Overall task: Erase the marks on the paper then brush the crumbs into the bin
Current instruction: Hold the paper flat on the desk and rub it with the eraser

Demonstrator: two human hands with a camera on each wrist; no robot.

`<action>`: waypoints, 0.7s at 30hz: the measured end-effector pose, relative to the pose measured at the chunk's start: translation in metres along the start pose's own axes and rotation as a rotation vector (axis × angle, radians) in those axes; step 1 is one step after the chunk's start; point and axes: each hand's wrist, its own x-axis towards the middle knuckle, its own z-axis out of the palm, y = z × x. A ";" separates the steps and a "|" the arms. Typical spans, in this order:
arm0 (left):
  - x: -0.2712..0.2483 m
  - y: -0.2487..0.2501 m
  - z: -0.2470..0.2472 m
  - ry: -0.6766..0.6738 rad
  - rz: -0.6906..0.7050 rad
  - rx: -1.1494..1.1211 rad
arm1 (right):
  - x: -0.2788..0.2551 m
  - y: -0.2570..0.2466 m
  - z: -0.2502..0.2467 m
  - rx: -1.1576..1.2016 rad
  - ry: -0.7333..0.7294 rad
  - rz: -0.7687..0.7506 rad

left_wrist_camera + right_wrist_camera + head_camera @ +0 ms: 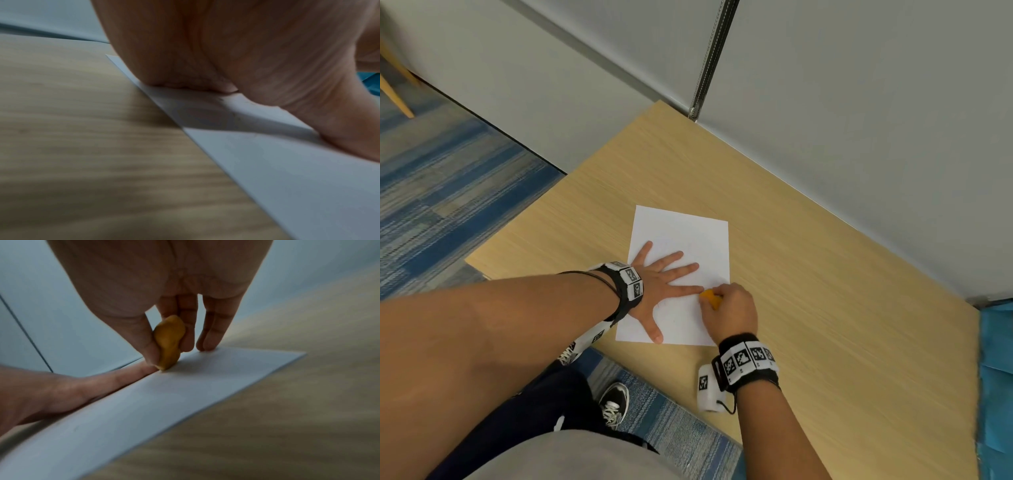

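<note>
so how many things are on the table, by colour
white: 1, the paper
yellow: 1, the eraser, pinched in the right hand
total: 2
The left hand lies flat on the paper.

I see a matt, light wood-grain table point(808, 274) under a smooth white paper sheet point(688, 233). The yellow eraser point(169, 340) looks rubbery and dull; the blue carpet point(448, 192) looks coarse.

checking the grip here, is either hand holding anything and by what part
The right hand pinches a yellow eraser by its sides, thumb against fingers, lower tip on the paper. The left hand holds nothing; it presses flat on the paper.
</note>
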 end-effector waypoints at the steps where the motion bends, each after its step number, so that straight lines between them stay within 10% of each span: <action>1: 0.000 0.001 0.000 -0.001 0.000 -0.004 | 0.001 -0.001 0.001 0.008 0.036 0.010; 5: 0.001 0.000 0.001 -0.004 -0.002 0.010 | -0.018 -0.015 0.007 -0.063 -0.071 -0.172; 9: 0.000 0.000 0.001 0.001 0.001 -0.002 | -0.005 -0.003 0.004 -0.021 0.004 0.018; 21: 0.001 0.001 0.000 -0.007 -0.012 0.009 | -0.022 -0.016 0.014 0.005 -0.079 -0.094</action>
